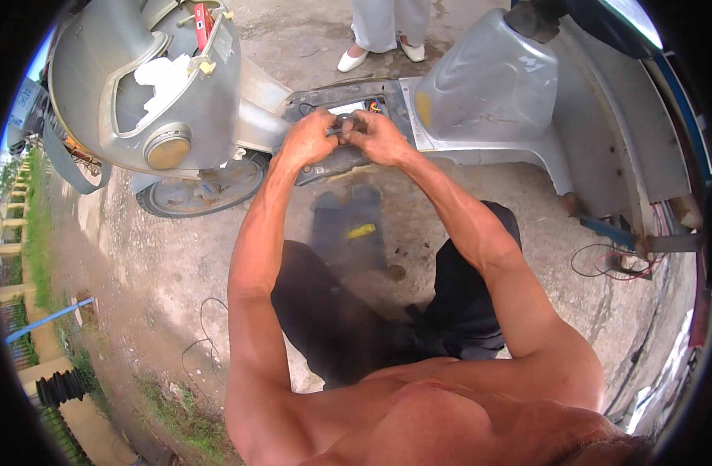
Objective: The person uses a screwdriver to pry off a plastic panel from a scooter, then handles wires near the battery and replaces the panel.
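As left hand (309,138) curls around dark part (343,118) | right hand (379,137) pinches it

The person's upper body (441,419) is bare, from rounded shoulders (562,361) down lean, sinewy forearms (262,213) to the ungloved left hand (309,140) and right hand (383,140). Loose, plain black cloth trousers (468,299) cover the legs, creasing into soft folds around the lap.

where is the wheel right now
In the head view, the wheel is left of the left hand, partly hidden by the grey shell.
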`<act>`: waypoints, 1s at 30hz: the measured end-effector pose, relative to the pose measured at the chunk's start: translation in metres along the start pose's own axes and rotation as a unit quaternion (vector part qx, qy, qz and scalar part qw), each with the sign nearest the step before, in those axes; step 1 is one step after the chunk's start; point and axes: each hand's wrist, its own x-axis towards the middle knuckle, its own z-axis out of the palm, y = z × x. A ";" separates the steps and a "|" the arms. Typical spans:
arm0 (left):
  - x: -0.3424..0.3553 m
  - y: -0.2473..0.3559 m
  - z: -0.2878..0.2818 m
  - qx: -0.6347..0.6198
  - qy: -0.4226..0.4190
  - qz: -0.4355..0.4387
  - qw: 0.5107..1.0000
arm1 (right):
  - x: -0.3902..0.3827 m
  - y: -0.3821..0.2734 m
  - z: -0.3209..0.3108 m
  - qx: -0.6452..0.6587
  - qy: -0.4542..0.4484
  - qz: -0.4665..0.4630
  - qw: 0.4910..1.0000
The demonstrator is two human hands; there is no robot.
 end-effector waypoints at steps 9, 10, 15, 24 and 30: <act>-0.037 0.052 -0.002 0.182 -0.029 -0.013 0.983 | -0.001 -0.006 -0.011 -0.038 0.061 0.067 0.995; -0.035 0.052 -0.002 0.180 -0.021 0.011 0.983 | -0.003 -0.016 -0.013 -0.073 0.039 0.068 0.994; -0.023 0.042 -0.024 -0.159 -0.088 -0.180 0.967 | 0.002 0.008 -0.005 -0.077 -0.055 -0.011 0.995; -0.027 0.051 -0.057 -0.206 0.081 -0.209 0.952 | -0.007 -0.016 -0.008 -0.100 -0.007 0.021 0.995; -0.005 0.006 -0.016 -0.319 -0.036 -0.126 0.939 | -0.005 -0.014 -0.011 -0.077 -0.037 0.022 0.996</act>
